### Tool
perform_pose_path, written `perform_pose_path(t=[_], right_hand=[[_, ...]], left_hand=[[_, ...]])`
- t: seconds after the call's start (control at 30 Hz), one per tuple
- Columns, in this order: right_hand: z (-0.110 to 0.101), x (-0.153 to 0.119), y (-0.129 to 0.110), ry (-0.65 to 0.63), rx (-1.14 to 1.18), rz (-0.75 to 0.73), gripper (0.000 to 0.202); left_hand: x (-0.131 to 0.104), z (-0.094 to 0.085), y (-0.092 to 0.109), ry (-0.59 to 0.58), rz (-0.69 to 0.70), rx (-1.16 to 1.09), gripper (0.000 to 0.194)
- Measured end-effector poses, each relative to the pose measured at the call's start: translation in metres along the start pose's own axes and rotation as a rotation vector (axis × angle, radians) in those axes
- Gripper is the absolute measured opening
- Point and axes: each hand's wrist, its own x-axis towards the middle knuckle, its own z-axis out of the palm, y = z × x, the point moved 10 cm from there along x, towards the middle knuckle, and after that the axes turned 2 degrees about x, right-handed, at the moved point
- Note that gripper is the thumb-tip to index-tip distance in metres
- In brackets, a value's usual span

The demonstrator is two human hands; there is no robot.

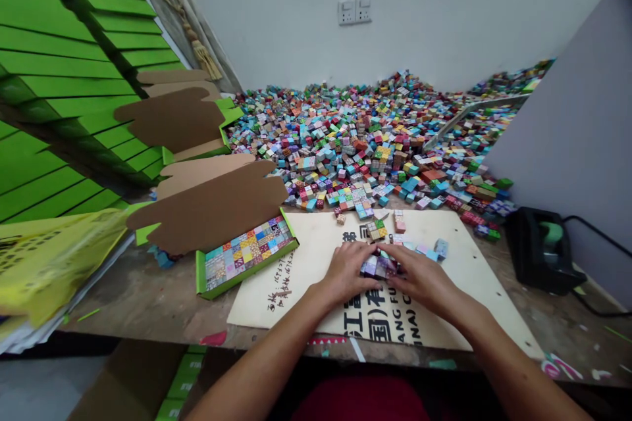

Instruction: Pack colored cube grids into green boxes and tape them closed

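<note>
The tabletop (182, 296) spans the frame, its near edge crossing the lower part. A heap (336, 125) of small patterned cubes fills the upper middle, hemming in the far side. Before it lies a pale printed sheet (478, 283), whose right part, right of centre, offers the widest room for moving. A green-edged box (253, 268) packed with cubes overlaps its left edge, left of centre; a black tape dispenser (538, 253) stands beyond its right edge. The left hand (345, 270) and right hand (417, 276) meet just below centre, both narrow in grip, fingers curved around a cube cluster (378, 268) on the sheet. Its visible faces are purple and pale, with fingers hiding part. Near it lie a yellow-and-green block (376, 229) and a pink piece (399, 221).
</note>
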Motion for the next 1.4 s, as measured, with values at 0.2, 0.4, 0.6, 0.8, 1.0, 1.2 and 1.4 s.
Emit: perform_pose_path(t=[0.2,0.4,0.6,0.8,1.0,1.2,1.4], right_hand=[[0.003,0.004,0.001,-0.04,-0.013,-0.01,0.063],[0.007,0.01,-0.003,-0.054,-0.011,-0.034,0.062],[0.011,0.014,0.0,-0.059,0.027,-0.062,0.066],[0.013,0.02,-0.008,-0.089,-0.028,-0.077,0.06],[0.017,0.025,-0.02,-0.107,-0.063,-0.116,0.057],[0.015,0.021,-0.008,-0.078,0.052,-0.012,0.063],[0.011,0.014,-0.003,-0.031,0.112,0.012,0.056]], left_hand=[[-0.011,-0.009,-0.003,-0.015,-0.062,-0.029,0.088],[-0.023,-0.013,-0.014,0.03,-0.183,-0.153,0.069],[-0.019,-0.015,-0.009,0.047,-0.134,-0.191,0.062],[-0.021,-0.014,-0.009,0.055,-0.125,-0.197,0.057],[-0.026,-0.013,-0.012,0.094,-0.164,-0.231,0.059],[-0.025,-0.018,-0.007,0.09,-0.139,-0.192,0.054],[-0.027,-0.022,-0.001,0.081,-0.116,0.011,0.056]])
